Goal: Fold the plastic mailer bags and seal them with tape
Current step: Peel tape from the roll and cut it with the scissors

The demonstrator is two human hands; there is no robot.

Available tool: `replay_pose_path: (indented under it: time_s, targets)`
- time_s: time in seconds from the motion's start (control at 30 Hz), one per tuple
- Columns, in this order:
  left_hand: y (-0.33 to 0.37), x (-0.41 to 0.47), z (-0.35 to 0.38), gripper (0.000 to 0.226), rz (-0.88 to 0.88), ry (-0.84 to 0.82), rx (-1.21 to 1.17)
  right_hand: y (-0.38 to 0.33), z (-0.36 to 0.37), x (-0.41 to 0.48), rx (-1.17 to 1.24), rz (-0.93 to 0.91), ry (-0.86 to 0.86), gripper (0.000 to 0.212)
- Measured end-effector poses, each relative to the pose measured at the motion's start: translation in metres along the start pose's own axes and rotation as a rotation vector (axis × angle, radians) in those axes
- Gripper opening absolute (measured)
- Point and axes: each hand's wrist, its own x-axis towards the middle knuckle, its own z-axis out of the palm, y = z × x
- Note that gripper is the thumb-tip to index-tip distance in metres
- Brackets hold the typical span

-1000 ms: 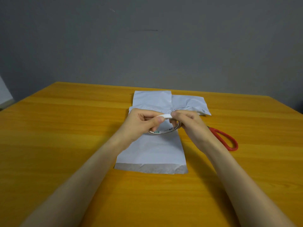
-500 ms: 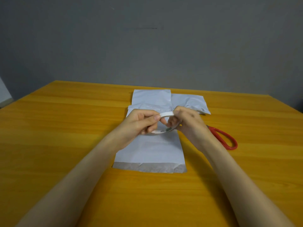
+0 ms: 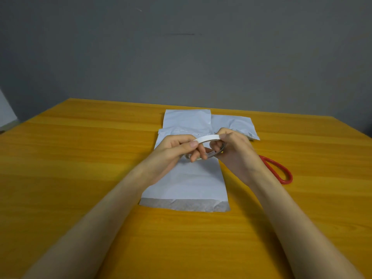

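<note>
A white mailer bag lies flat on the wooden table, its grey strip at the near edge. Two more white bags lie behind it, one at the far middle, the other to its right. Both hands hover above the near bag. My right hand holds a thin roll of white tape. My left hand pinches the free end of the tape strip, which stretches between the two hands.
Red-handled scissors lie on the table just right of my right wrist, blades hidden behind the hand. A grey wall stands behind the table's far edge.
The hands have drawn apart, and the white tape strip between them is longer than before. The bags and scissors have not moved.
</note>
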Motion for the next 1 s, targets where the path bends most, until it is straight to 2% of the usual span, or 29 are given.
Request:
replay_pose_path:
  time_s: [0.1,0.27,0.43,0.5,0.7,0.8,0.9,1.0]
  targets:
    - [-0.0006,0.0006,-0.0018,0.024,-0.016,0.025,-0.063,0.0000,0.0003,0.0001,-0.014,-0.005,0.000,0.026]
    - [0.0049,-0.0015,-0.0018,0.036,-0.021,-0.010,-0.138,0.0002,-0.0013,0.0011,0.022,-0.013,-0.023,0.026]
    - [0.0065,-0.0020,-0.0009,0.037,-0.007,-0.071,-0.140,-0.0027,-0.0020,0.0009,0.417,0.107,-0.002,0.018]
    - [0.0055,-0.0025,-0.0008,0.034,-0.006,-0.067,-0.135,-0.0035,-0.0017,-0.0007,0.453,0.116,0.003,0.018]
    - [0.0061,-0.0032,-0.0015,0.021,-0.012,-0.034,-0.090,-0.0035,0.0000,0.0005,0.208,0.092,0.015,0.026]
    - [0.0061,-0.0029,-0.0013,0.023,-0.014,-0.034,-0.085,0.0002,-0.0003,0.0022,0.143,0.052,-0.027,0.031]
    - [0.0046,-0.0027,-0.0016,0.024,-0.016,-0.037,-0.082,0.0031,-0.0002,0.0017,0.088,0.021,-0.082,0.027]
    - [0.0031,-0.0022,-0.0016,0.026,-0.020,-0.030,-0.046,0.0047,0.0001,0.0007,0.072,0.032,-0.075,0.031]
